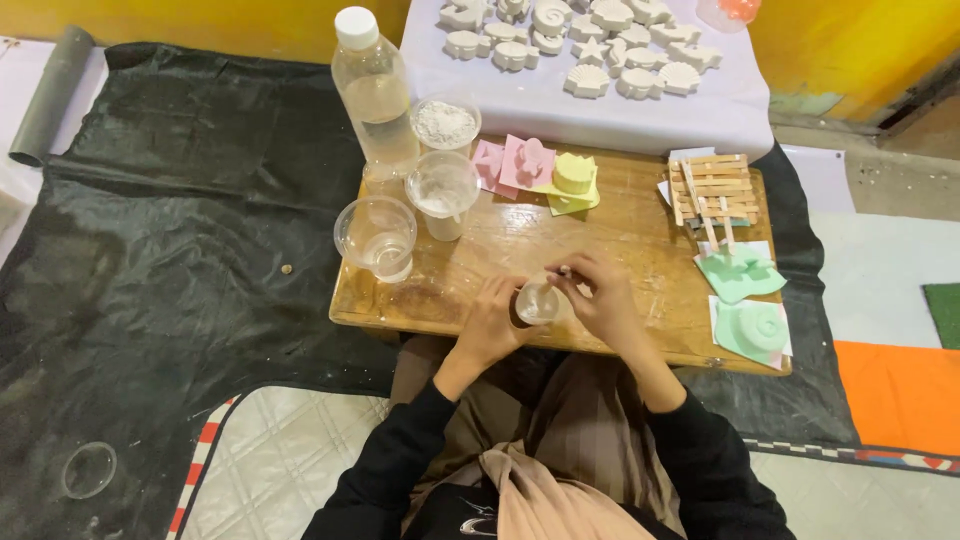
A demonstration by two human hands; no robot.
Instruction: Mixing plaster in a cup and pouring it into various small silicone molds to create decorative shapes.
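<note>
While your left hand (492, 325) cups small cup (537, 303) at worktop (620, 235) edge, right hand (600, 300) pinches stick (566, 270); hard stirring likely tips cup, spills mix.

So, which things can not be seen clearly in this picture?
Head view:
- What the small cup contains: too small, and the left hand wraps it.
- The thin thing in the right hand: fingers hide most of it.
- The pink item at the top: cut by the edge.
</note>
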